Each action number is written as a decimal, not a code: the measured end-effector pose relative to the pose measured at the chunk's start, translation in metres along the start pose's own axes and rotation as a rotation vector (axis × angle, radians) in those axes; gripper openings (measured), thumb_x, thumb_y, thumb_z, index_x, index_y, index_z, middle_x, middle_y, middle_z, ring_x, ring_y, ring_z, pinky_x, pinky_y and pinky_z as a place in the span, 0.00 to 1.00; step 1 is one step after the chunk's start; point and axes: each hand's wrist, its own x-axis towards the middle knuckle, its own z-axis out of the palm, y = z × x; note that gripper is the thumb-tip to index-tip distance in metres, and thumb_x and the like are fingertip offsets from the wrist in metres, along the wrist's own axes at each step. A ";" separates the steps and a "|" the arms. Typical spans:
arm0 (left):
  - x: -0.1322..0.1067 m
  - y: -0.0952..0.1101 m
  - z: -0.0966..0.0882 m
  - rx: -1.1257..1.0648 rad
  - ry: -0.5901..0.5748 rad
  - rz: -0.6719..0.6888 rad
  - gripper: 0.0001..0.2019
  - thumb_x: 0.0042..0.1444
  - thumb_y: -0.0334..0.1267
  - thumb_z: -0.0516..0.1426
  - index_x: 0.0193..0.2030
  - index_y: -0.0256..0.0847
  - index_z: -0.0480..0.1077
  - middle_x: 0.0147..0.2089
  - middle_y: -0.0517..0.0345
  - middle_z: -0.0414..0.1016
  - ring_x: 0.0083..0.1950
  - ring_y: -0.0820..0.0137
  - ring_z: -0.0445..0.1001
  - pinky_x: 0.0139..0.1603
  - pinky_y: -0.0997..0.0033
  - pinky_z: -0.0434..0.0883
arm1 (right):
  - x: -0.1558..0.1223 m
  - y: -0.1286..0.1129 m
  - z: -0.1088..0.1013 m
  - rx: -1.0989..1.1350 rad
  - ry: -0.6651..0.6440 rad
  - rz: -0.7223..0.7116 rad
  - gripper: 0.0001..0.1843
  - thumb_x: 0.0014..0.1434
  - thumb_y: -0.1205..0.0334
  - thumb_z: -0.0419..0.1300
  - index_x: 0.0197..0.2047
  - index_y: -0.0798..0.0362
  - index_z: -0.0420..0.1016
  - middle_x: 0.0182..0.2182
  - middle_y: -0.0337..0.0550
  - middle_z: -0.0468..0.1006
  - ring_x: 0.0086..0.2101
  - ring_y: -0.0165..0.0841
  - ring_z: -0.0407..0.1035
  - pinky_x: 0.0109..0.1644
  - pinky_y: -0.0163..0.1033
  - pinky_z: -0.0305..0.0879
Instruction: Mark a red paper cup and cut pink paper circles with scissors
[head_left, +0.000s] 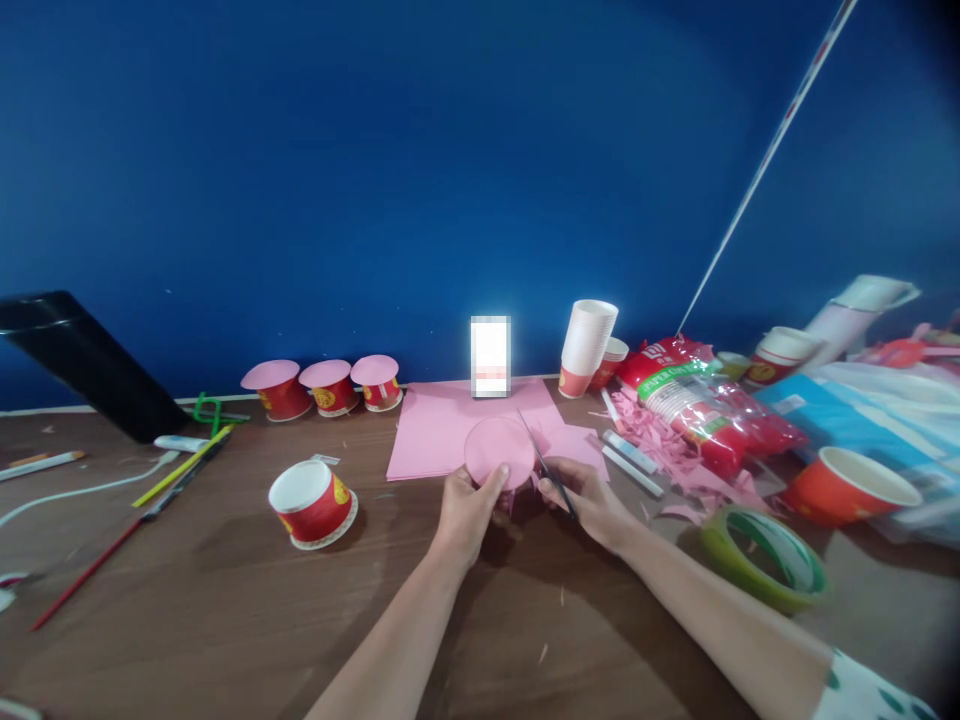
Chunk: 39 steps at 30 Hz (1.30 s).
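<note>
Between thumb and fingers, my left hand [475, 497] pinches a round piece of pink paper [495, 445]. My right hand [581, 495] is closed around a pair of scissors [559, 487], whose blades point up and away along the right edge of the circle. Behind the hands lies a stack of pink paper sheets [431, 430]. To the left of my left hand, a cut-down red paper cup [311, 503] rests upside down or on its rim; I cannot tell which.
Several short red cups [277, 392] with pink tops line the wall. Stacked white cups [587, 345], a red cup package [686, 400], paper scraps [660, 450], a glue stick [630, 452], green tape [765, 560] and an orange cup [844, 490] crowd the right. A black cylinder [97, 370] leans left.
</note>
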 end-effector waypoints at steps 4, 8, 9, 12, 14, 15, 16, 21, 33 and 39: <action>0.000 0.000 0.000 0.002 -0.005 -0.015 0.17 0.41 0.47 0.62 0.30 0.31 0.72 0.18 0.59 0.69 0.17 0.77 0.63 0.18 0.77 0.61 | 0.000 0.000 0.000 -0.009 0.004 -0.006 0.19 0.52 0.49 0.59 0.39 0.57 0.70 0.22 0.37 0.64 0.23 0.26 0.58 0.25 0.32 0.55; -0.001 0.003 0.001 -0.001 0.007 -0.029 0.16 0.41 0.46 0.62 0.27 0.32 0.71 0.17 0.61 0.67 0.16 0.77 0.62 0.17 0.77 0.61 | 0.000 0.001 0.000 -0.006 0.006 -0.002 0.19 0.53 0.49 0.59 0.39 0.57 0.70 0.22 0.36 0.64 0.23 0.26 0.57 0.25 0.31 0.55; -0.001 0.003 0.001 -0.005 0.008 -0.030 0.16 0.41 0.46 0.62 0.27 0.32 0.70 0.17 0.61 0.67 0.16 0.78 0.62 0.17 0.78 0.61 | 0.000 0.001 0.000 -0.003 0.005 -0.006 0.19 0.53 0.49 0.59 0.38 0.57 0.70 0.22 0.36 0.64 0.23 0.26 0.57 0.24 0.31 0.54; -0.002 0.005 0.002 -0.008 0.011 -0.030 0.15 0.42 0.45 0.62 0.26 0.32 0.70 0.16 0.62 0.66 0.16 0.78 0.62 0.17 0.79 0.60 | 0.000 0.001 0.001 0.012 0.008 -0.007 0.18 0.52 0.50 0.59 0.37 0.58 0.70 0.21 0.36 0.63 0.22 0.25 0.57 0.24 0.31 0.53; -0.002 0.006 0.002 -0.004 0.013 -0.015 0.14 0.43 0.44 0.62 0.26 0.32 0.69 0.16 0.62 0.66 0.16 0.79 0.62 0.17 0.79 0.60 | 0.001 0.000 0.001 0.027 0.013 0.007 0.19 0.51 0.50 0.60 0.38 0.58 0.70 0.21 0.35 0.63 0.22 0.25 0.56 0.24 0.32 0.52; -0.002 0.005 0.002 -0.003 0.015 -0.010 0.14 0.43 0.44 0.61 0.26 0.32 0.69 0.16 0.62 0.66 0.17 0.78 0.62 0.17 0.79 0.60 | 0.001 -0.001 0.001 0.035 0.017 0.015 0.20 0.51 0.49 0.60 0.38 0.58 0.70 0.20 0.35 0.63 0.22 0.25 0.56 0.24 0.32 0.52; -0.002 0.005 0.002 0.000 0.014 -0.007 0.14 0.43 0.44 0.61 0.26 0.33 0.69 0.16 0.62 0.66 0.17 0.78 0.63 0.17 0.79 0.60 | 0.001 -0.002 0.002 0.043 0.019 0.022 0.21 0.50 0.49 0.61 0.39 0.58 0.70 0.20 0.35 0.63 0.22 0.25 0.56 0.24 0.32 0.52; -0.002 0.005 0.002 0.003 0.011 -0.009 0.15 0.43 0.45 0.61 0.28 0.33 0.69 0.17 0.62 0.67 0.17 0.78 0.63 0.17 0.79 0.60 | 0.000 -0.004 0.002 0.033 0.007 0.021 0.20 0.51 0.49 0.60 0.39 0.58 0.70 0.20 0.35 0.63 0.22 0.25 0.56 0.25 0.32 0.52; -0.001 0.003 0.000 0.077 0.004 0.010 0.16 0.43 0.47 0.61 0.27 0.32 0.69 0.16 0.62 0.66 0.17 0.77 0.62 0.17 0.77 0.61 | 0.000 0.002 0.000 0.053 -0.007 0.018 0.18 0.52 0.51 0.60 0.38 0.57 0.69 0.22 0.35 0.63 0.23 0.26 0.58 0.26 0.32 0.54; -0.001 0.003 -0.001 0.086 -0.006 0.016 0.16 0.42 0.47 0.61 0.26 0.32 0.70 0.17 0.60 0.68 0.17 0.76 0.63 0.18 0.77 0.60 | 0.000 -0.001 0.001 0.066 -0.001 0.014 0.19 0.51 0.49 0.60 0.38 0.57 0.69 0.22 0.36 0.64 0.23 0.26 0.58 0.26 0.32 0.55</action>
